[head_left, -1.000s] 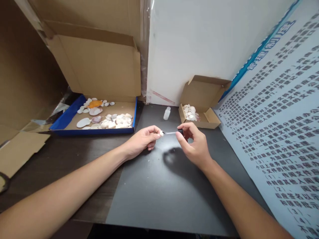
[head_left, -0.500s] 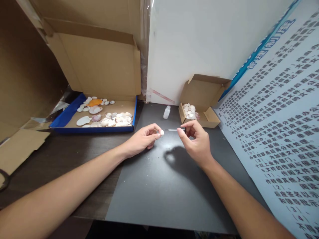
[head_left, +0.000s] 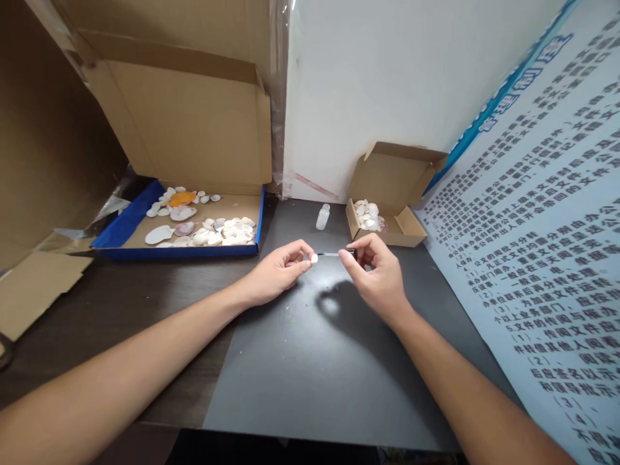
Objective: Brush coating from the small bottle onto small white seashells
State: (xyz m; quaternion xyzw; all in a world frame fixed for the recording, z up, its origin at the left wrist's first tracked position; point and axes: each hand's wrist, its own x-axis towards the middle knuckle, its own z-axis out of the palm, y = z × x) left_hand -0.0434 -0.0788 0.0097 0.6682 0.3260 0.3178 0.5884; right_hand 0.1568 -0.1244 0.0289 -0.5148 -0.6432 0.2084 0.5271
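Note:
Between the thumb and forefinger of my left hand (head_left: 281,274) is a small white shell (head_left: 314,258). My right hand (head_left: 378,274) pinches the black cap of a thin brush applicator (head_left: 331,254), which points left. The brush's dark tip is at the edge of the shell; whether they touch I cannot tell. Behind my hands a small uncapped bottle (head_left: 322,218) with whitish contents stands upright on the grey mat (head_left: 290,381).
An open blue-edged cardboard box (head_left: 179,253) at the back left holds many shells and an orange one (head_left: 182,199). A smaller open carton (head_left: 411,226) with shells (head_left: 367,216) stands back right. A printed board (head_left: 547,213) borders the right side. Crumbs lie on the mat.
My right hand has moved slightly left, bringing the brush tip up to the shell. My left hand stays nearly in place with the shell. The view has shifted a little.

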